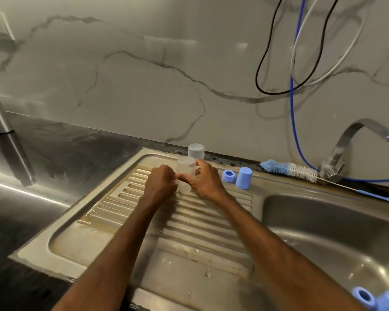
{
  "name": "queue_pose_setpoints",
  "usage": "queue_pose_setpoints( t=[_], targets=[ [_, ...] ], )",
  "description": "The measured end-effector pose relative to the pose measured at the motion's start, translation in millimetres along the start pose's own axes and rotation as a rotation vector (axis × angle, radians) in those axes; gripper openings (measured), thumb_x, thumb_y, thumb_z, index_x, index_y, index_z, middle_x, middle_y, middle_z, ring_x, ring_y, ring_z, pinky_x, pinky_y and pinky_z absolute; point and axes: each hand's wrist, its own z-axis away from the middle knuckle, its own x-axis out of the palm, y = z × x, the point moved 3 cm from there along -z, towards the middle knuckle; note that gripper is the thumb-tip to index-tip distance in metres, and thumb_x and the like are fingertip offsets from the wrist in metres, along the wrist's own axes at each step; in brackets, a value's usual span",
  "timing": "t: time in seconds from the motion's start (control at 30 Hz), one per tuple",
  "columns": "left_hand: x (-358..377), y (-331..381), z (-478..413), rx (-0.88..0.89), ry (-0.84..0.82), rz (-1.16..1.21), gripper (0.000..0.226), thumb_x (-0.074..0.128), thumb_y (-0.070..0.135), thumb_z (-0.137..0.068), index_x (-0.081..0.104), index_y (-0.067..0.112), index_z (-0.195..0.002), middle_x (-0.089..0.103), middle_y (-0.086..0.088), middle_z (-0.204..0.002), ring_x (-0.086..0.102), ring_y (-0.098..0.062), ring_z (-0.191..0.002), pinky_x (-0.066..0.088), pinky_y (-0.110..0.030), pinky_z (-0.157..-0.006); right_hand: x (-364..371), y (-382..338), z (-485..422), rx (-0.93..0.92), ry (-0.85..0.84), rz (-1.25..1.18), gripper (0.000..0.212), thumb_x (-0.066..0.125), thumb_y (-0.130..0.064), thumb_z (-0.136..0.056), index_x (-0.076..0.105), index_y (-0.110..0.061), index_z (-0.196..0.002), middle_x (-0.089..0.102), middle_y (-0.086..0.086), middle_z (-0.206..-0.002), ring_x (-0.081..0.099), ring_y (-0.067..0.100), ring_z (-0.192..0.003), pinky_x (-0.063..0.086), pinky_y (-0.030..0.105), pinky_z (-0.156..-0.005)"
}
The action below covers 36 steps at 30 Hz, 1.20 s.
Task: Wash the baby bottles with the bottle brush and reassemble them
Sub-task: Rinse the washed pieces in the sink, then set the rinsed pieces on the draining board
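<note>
A clear baby bottle (185, 168) stands upside down on the ribbed steel drainboard (130, 234). My right hand (206, 179) grips its side and my left hand (160, 184) is closed against its lower end. Just behind it stands a second bottle (196, 151) under a pale cap. To the right sit a blue screw ring (228, 176) and a blue cap (244, 178). The blue and white bottle brush (290, 169) lies along the sink's back edge. More blue parts (375, 299) rest at the bottom right corner.
The sink basin (337, 239) lies to the right, with a steel tap (346, 144) behind it. Black, white and blue cables (292, 90) hang on the marble wall. A dark wet counter (54, 149) spreads left, crossed by a metal pole (0, 122).
</note>
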Motion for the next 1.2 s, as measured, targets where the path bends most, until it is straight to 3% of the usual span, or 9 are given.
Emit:
queue_pose_setpoints(
  t=[0.1, 0.33, 0.53, 0.6, 0.77, 0.87, 1.0, 1.13, 1.2],
  targets=[
    [-1.7, 2.5, 2.7, 0.002, -0.001, -0.027, 0.009, 0.074, 0.007, -0.083, 0.073, 0.015, -0.080, 0.069, -0.003, -0.074, 0.066, -0.019, -0.069, 0.062, -0.045, -0.068, 3.0, -0.8, 0.9, 0.004, -0.010, -0.006, 0.069, 0.081, -0.053, -0.078, 0.056, -0.013, -0.129, 0.064, 0.007, -0.129, 0.061, 0.017, -0.107, 0.038, 0.011, -0.062],
    [-8.9, 5.8, 9.1, -0.029, 0.000, 0.016, 0.009, 0.081, 0.018, -0.085, 0.075, 0.014, -0.089, 0.072, -0.002, -0.082, 0.069, -0.018, -0.073, 0.062, -0.042, -0.069, 7.1, 10.1, 4.9, 0.017, -0.072, -0.059, 0.082, 0.089, -0.049, -0.071, 0.050, -0.015, -0.135, 0.064, 0.007, -0.133, 0.065, 0.019, -0.111, 0.058, 0.030, -0.088],
    [-19.5, 3.5, 15.1, -0.088, 0.085, -0.077, 0.006, 0.073, 0.008, -0.085, 0.070, 0.013, -0.086, 0.069, -0.003, -0.082, 0.066, -0.021, -0.075, 0.062, -0.043, -0.071, -11.9, 16.1, 23.5, 0.039, -0.075, -0.058, 0.089, 0.090, -0.044, -0.070, 0.045, -0.016, -0.142, 0.062, 0.003, -0.125, 0.061, 0.014, -0.107, 0.054, 0.031, -0.093],
    [-23.2, 3.8, 19.5, -0.134, 0.025, -0.151, 0.008, 0.071, 0.011, -0.086, 0.066, 0.012, -0.081, 0.068, -0.007, -0.078, 0.067, -0.023, -0.071, 0.062, -0.044, -0.069, -25.7, 20.3, 37.4, 0.039, -0.066, -0.034, 0.081, 0.089, -0.039, -0.074, 0.048, -0.018, -0.140, 0.061, 0.001, -0.122, 0.060, 0.013, -0.106, 0.054, 0.032, -0.095],
    [-36.7, 31.4, 49.1, -0.144, -0.085, -0.332, 0.025, 0.071, 0.023, -0.091, 0.057, 0.012, -0.108, 0.065, -0.008, -0.105, 0.063, -0.029, -0.095, 0.051, -0.037, -0.075, -85.5, 36.5, 76.3, -0.006, 0.047, 0.145, 0.043, 0.079, -0.023, -0.084, 0.064, -0.018, -0.124, 0.068, -0.002, -0.118, 0.064, 0.009, -0.102, 0.048, 0.018, -0.081],
    [-39.4, 62.6, 78.1, -0.093, -0.083, -0.359, 0.030, 0.068, 0.030, -0.094, 0.057, 0.011, -0.115, 0.063, -0.009, -0.111, 0.063, -0.031, -0.102, 0.047, -0.037, -0.076, -134.3, 43.5, 102.8, -0.039, 0.255, 0.156, 0.021, 0.075, -0.016, -0.086, 0.070, -0.017, -0.106, 0.071, -0.004, -0.100, 0.067, 0.010, -0.088, 0.047, 0.016, -0.071],
    [-18.3, 113.1, 108.8, 0.016, -0.121, -0.292, 0.026, 0.067, 0.037, -0.094, 0.060, 0.014, -0.104, 0.066, -0.006, -0.102, 0.064, -0.027, -0.091, 0.052, -0.037, -0.075, -184.0, 66.2, 140.8, -0.156, 0.556, 0.273, 0.010, 0.071, -0.011, -0.084, 0.068, -0.020, -0.084, 0.067, -0.007, -0.079, 0.061, 0.011, -0.069, 0.050, 0.028, -0.067],
    [29.4, 176.3, 127.4, 0.167, -0.238, -0.238, 0.021, 0.067, 0.036, -0.094, 0.063, 0.016, -0.100, 0.068, -0.006, -0.101, 0.066, -0.025, -0.092, 0.057, -0.039, -0.079, -181.7, 128.3, 162.1, 0.184, 0.011, 0.342, 0.019, 0.075, -0.011, -0.078, 0.072, -0.029, -0.074, 0.069, -0.014, -0.072, 0.063, -0.003, -0.068, 0.055, 0.023, -0.071],
    [59.4, 203.5, 136.0, 0.218, -0.317, -0.229, 0.018, 0.065, 0.033, -0.096, 0.062, 0.016, -0.101, 0.068, -0.007, -0.106, 0.066, -0.025, -0.097, 0.055, -0.039, -0.082, -178.3, 152.8, 168.0, 0.228, -0.086, 0.407, 0.020, 0.074, -0.012, -0.076, 0.072, -0.032, -0.074, 0.069, -0.014, -0.073, 0.064, -0.003, -0.071, 0.050, 0.016, -0.070]
  ],
)
